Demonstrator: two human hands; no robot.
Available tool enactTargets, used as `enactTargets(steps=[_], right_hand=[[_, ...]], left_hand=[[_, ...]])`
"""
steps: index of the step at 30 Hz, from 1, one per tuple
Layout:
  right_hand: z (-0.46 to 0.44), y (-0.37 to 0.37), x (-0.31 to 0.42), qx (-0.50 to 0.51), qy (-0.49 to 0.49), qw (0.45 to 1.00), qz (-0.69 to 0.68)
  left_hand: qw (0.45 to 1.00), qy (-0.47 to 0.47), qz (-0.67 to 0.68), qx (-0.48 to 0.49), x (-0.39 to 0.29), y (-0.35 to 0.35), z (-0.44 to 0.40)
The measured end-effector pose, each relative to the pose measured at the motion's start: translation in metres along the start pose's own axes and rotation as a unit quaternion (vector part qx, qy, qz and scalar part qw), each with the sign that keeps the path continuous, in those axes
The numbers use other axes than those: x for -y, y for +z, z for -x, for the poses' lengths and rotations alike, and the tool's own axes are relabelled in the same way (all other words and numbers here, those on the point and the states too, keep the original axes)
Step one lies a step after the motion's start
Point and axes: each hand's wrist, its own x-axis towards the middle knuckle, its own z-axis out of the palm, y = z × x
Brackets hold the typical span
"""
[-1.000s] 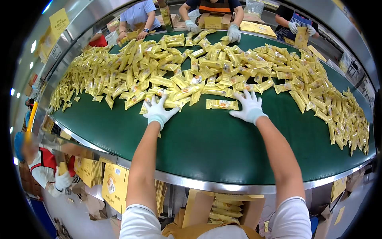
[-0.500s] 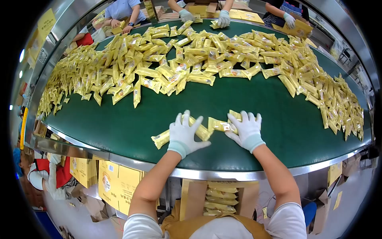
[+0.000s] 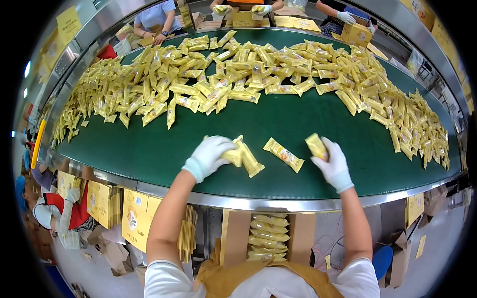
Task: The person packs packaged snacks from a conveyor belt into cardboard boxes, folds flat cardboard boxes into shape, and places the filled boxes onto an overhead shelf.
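My left hand [image 3: 211, 156], in a white glove, is closed around a yellow snack packet [image 3: 232, 156] just over the green belt [image 3: 278, 191]. Touching or very near that packet lies a second packet [image 3: 250, 158], tilted on the belt. A third packet [image 3: 283, 155] rests flat between my hands, apart from both. My right hand [image 3: 334, 163], gloved too, grips another packet [image 3: 316, 147] by its lower end, its fingers partly hidden behind it. Below the belt edge, an open carton [image 3: 233, 238] in front of me holds a row of packets [image 3: 269, 233].
A long heap of packets [image 3: 258, 69] spreads across the far side of the belt. A metal rim [image 3: 278, 205] runs along the near edge. Folded yellow cartons [image 3: 134, 218] stand below left. Several co-workers handle packets and boxes across the belt; another person [image 3: 64, 213] is at left.
My hands have moved apart. The left has closed on one packet, and the right has lifted another to the right. One packet now lies free between them.
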Motion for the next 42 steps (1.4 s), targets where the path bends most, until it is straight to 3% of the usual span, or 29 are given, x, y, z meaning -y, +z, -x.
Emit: enactTargets(steps=[2,4,6,8,11,14,19,22,23,24,26,28,29,31,32,34,37,40,41,42], right_hand=[[-0.022,0.02,0.038,0.037,0.001,0.999,-0.039],[-0.039,0.058,0.042,0.095,-0.007,0.992,0.077],[-0.041,0.09,0.043,0.214,0.03,0.954,0.209],[-0.036,0.104,0.035,0.183,-0.028,0.95,0.251],[-0.016,0.112,0.022,0.169,-0.092,0.962,0.194],[0.001,0.103,0.037,0.184,-0.149,0.944,0.229],[0.005,0.078,0.054,0.169,-0.228,0.937,0.206],[-0.004,0.06,0.058,0.312,-0.104,0.934,0.137],[0.0,0.045,0.06,0.287,-0.085,0.951,0.083],[0.007,0.031,0.064,0.222,-0.1,0.968,0.066],[0.025,0.004,0.079,0.125,-0.029,0.989,-0.073],[0.051,-0.032,0.104,0.141,-0.015,0.977,-0.16],[0.06,-0.046,0.117,0.138,-0.128,0.978,-0.086],[0.08,-0.059,0.143,0.215,-0.232,0.948,-0.031],[0.086,-0.056,0.154,0.346,-0.202,0.916,-0.008],[0.115,-0.033,0.155,0.443,-0.223,0.868,0.023],[0.156,0.006,0.15,0.577,-0.197,0.792,-0.01],[0.214,0.063,0.112,0.454,-0.276,0.843,-0.086],[0.216,0.057,0.119,0.459,-0.297,0.837,-0.036],[0.219,0.055,0.121,0.443,-0.312,0.84,-0.02]], left_hand=[[0.994,0.1,-0.006,0.044,-0.005,0.018,-0.03],[0.979,0.116,-0.065,0.152,-0.005,0.036,-0.052],[0.963,0.07,-0.093,0.244,-0.002,0.045,-0.062],[0.942,0.043,-0.148,0.298,-0.008,0.038,-0.065],[0.955,0.012,-0.141,0.261,-0.008,0.041,-0.04],[0.983,0.085,-0.133,0.096,-0.009,0.054,-0.002],[0.976,0.042,-0.156,0.143,-0.044,0.036,0.017],[0.971,0.046,-0.187,0.14,-0.041,0.037,0.032],[0.973,0.052,-0.188,0.12,-0.039,0.038,0.036],[0.976,0.022,-0.173,0.131,-0.038,0.037,0.041],[0.977,-0.039,-0.146,0.148,-0.036,0.033,0.049],[0.989,-0.132,-0.038,0.062,-0.045,0.025,0.057],[0.985,-0.173,0.016,0.017,-0.052,0.021,0.061],[0.978,-0.177,0.095,-0.05,-0.085,0.005,0.064],[0.976,-0.157,0.124,-0.084,-0.1,0.002,0.066],[0.969,-0.088,0.205,-0.103,-0.125,0.001,0.067],[0.96,-0.053,0.267,-0.068,-0.158,0.011,0.069],[0.961,-0.049,0.272,-0.004,-0.191,0.024,0.079],[0.975,0.026,0.216,-0.047,-0.198,0.04,0.083],[0.966,-0.062,0.235,0.088,-0.21,0.04,0.084]])
